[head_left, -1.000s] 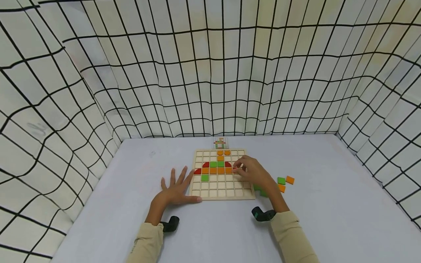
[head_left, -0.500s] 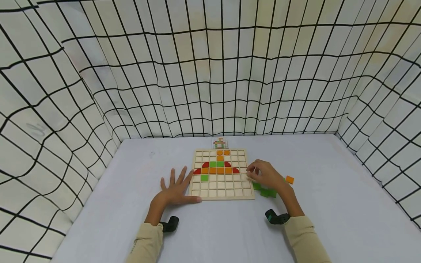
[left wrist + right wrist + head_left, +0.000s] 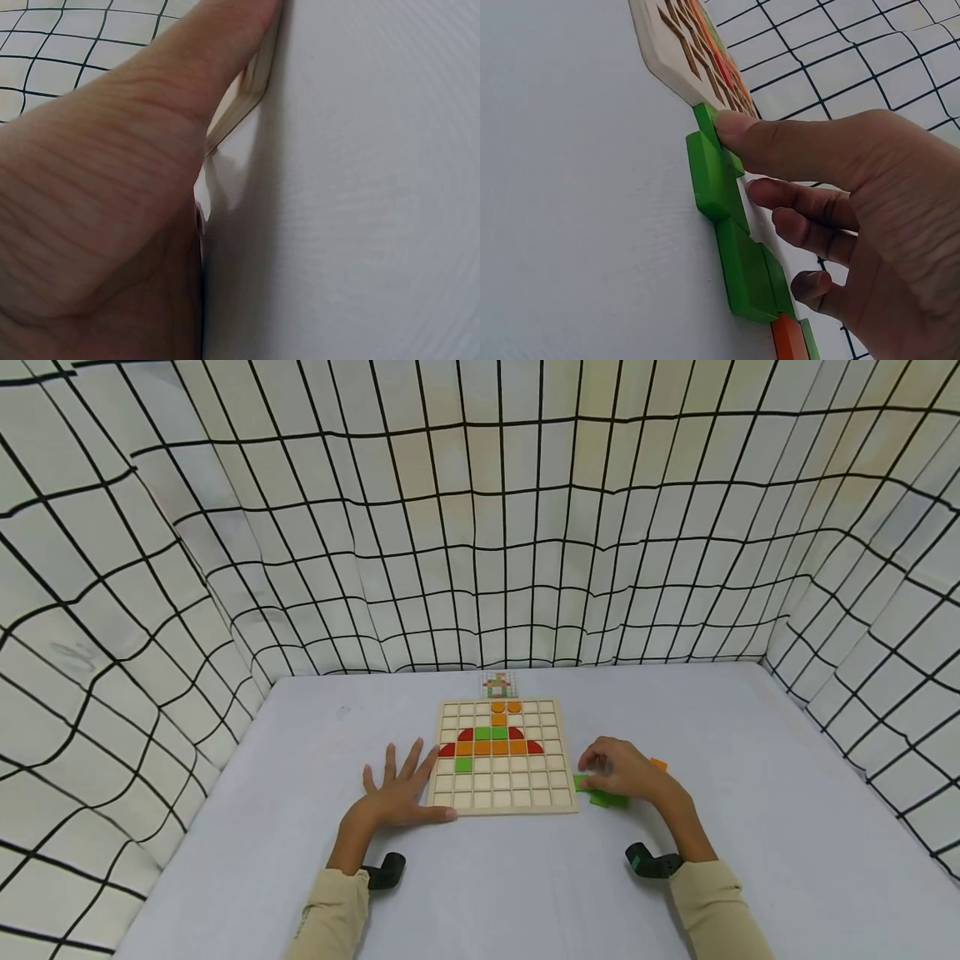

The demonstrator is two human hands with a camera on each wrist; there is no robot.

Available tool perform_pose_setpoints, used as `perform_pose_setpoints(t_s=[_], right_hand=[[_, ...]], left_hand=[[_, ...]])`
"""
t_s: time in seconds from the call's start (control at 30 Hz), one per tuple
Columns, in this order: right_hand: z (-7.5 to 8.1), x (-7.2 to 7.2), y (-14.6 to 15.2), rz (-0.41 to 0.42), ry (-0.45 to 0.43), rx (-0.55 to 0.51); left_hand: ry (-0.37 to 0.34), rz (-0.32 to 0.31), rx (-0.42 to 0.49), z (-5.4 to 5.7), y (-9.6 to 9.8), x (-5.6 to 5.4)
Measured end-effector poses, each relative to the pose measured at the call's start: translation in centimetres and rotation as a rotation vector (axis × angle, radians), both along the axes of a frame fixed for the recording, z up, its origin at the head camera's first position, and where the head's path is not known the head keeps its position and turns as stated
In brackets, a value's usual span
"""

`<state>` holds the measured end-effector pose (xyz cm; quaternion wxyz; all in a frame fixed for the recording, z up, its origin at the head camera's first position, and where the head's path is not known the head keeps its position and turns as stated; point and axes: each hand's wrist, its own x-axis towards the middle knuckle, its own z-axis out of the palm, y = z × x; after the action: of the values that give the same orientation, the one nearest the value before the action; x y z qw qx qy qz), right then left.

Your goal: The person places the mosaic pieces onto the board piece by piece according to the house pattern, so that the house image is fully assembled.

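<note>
My left hand [image 3: 399, 797] lies with fingers spread against the left side of a wooden grid board [image 3: 504, 799], its thumb at the front edge. In the left wrist view the thumb [image 3: 172, 67] hides most of the board. Orange, green and red tiles form a pattern in the grid, with one green tile [image 3: 463, 765] below the orange row. Just right of the board, my right hand [image 3: 626, 770] is over loose green tiles [image 3: 609, 799], fingers bent and thumb apart from the index finger. In the right wrist view its thumb [image 3: 735, 124] overlaps a green tile [image 3: 705, 124] beside the board.
A small pattern card [image 3: 498, 684] lies behind the board. An orange tile [image 3: 658, 765] shows partly behind the right hand. Black netting [image 3: 480, 552] over white walls encloses the back and sides of the white table [image 3: 480, 893].
My right hand has moved right, off the red tile at the orange row's right end, and down to the loose green tiles. The left hand has stayed against the board.
</note>
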<state>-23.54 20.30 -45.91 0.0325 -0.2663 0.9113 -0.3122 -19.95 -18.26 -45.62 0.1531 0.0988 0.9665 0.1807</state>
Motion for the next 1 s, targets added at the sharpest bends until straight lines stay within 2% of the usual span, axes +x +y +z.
perform_pose_setpoints(t_s=[0.37, 0.7, 1.0], right_hand=[[0.28, -0.21, 0.43, 0.012, -0.059, -0.005], [0.00, -0.47, 0.31, 0.003, -0.018, 0.002], [-0.53, -0.65, 0.41, -0.026, 0.029, -0.034]], left_hand=[[0.000, -0.001, 0.002, -0.31, -0.22, -0.18], [0.007, -0.001, -0.001, -0.85, -0.38, -0.45], [-0.003, -0.006, 0.013, -0.21, -0.24, -0.15]])
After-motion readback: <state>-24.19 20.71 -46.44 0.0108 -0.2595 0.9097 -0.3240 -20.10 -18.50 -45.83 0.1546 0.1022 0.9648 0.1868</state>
